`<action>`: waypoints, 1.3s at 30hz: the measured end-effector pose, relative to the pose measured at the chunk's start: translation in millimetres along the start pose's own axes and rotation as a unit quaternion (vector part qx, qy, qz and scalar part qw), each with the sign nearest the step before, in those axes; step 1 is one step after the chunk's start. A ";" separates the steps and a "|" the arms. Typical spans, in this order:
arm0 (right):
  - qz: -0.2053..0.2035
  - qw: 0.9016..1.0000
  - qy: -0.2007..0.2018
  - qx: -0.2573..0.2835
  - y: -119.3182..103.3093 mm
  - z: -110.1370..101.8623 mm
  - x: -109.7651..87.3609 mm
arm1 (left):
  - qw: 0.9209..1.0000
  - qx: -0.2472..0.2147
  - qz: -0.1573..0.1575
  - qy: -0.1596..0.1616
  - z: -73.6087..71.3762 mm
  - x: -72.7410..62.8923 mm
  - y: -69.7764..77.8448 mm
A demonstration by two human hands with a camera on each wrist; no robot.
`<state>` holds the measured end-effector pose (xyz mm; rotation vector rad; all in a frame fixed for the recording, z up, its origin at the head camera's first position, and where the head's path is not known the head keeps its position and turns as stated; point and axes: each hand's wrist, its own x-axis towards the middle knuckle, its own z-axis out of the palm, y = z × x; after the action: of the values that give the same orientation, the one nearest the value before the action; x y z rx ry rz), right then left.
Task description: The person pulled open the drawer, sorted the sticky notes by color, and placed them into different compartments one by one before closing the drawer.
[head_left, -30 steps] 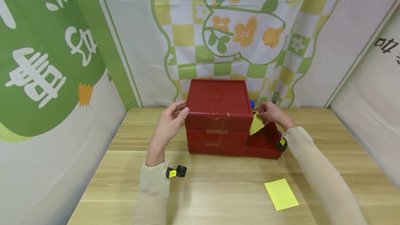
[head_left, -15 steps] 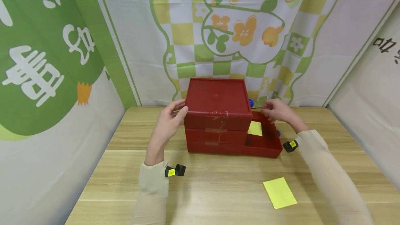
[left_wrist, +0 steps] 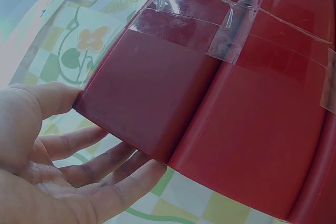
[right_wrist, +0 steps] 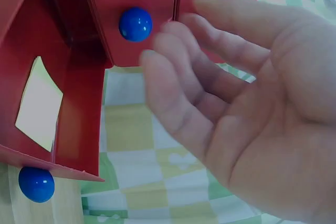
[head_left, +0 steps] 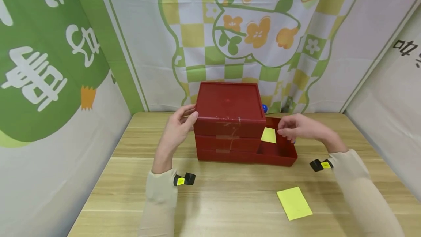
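A red box of three stacked drawers (head_left: pixel 228 101) stands at the back of the table, clear tape over its joins. Its bottom drawer (head_left: pixel 285 151) is pulled out to the right, and a yellow sticky note (head_left: pixel 269 135) lies inside. My left hand (head_left: pixel 174 132) rests against the box's left side; in the left wrist view the thumb and fingertips touch its edge. Over the pulled-out drawer hovers my right hand (head_left: pixel 306 127), loosely curled and holding nothing. Blue knobs show on an upper drawer (right_wrist: pixel 135 24) and on the open drawer's front (right_wrist: pixel 39 174).
A yellow sticky-note pad (head_left: pixel 294 203) lies on the wooden table (head_left: pixel 230 200) at the front right. Behind the box hangs a patterned curtain (head_left: pixel 227 52), with printed cloth walls at both sides.
My right hand has let go of the yellow sticky note, which now lies in the drawer. That hand has moved back to the right and toward me. The left hand has stayed put.
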<state>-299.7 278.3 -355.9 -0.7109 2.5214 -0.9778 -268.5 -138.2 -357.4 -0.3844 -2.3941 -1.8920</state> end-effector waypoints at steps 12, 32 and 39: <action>-0.048 0.994 -0.094 -0.024 -6.5 28.2 -14.3 | 1.000 -0.002 -0.005 -0.004 0.2 0.0 -0.5; -0.057 0.974 -0.168 -0.138 -5.9 77.8 -28.2 | 1.000 0.000 -0.004 -0.006 0.0 -0.2 0.8; -0.010 0.973 -0.169 -0.160 4.9 93.1 -29.9 | 1.000 0.000 -0.010 -0.007 -1.2 0.3 0.6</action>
<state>-232.4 249.3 -420.9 -0.9101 2.3875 -0.4107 -268.7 -139.2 -356.5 -0.3773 -2.4158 -1.9026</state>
